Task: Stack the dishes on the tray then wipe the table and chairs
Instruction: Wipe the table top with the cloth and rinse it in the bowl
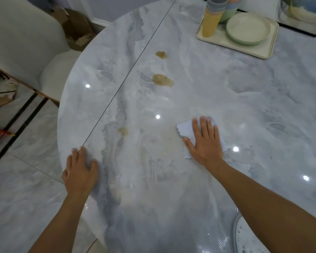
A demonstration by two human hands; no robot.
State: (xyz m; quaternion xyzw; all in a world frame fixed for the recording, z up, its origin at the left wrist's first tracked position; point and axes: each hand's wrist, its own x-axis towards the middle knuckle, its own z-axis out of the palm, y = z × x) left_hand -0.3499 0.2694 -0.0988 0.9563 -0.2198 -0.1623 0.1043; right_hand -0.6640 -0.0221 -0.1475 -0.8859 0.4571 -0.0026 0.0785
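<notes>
My right hand (pixel 204 141) lies flat, fingers spread, pressing a pale blue cloth (pixel 185 129) onto the grey marble table (pixel 244 99). My left hand (pixel 80 170) rests palm down on the table's left rim, holding nothing. Brown stains mark the tabletop: one (pixel 162 80) in the middle, one (pixel 161 54) farther back and a small one (pixel 123 131) left of the cloth. A faint smear lies just left of the cloth. At the back right a cream tray (pixel 259 50) carries stacked green plates (pixel 248 29), stacked cups (pixel 211 22) and bowls (pixel 230 13).
A white upholstered chair (pixel 26 42) stands left of the table, beside a cardboard box (pixel 77 26) on the floor. A dark seam (pixel 128 75) runs diagonally across the tabletop. A speckled plate edge (pixel 244 234) shows at the near right, and a framed picture (pixel 299 15) lies behind the tray.
</notes>
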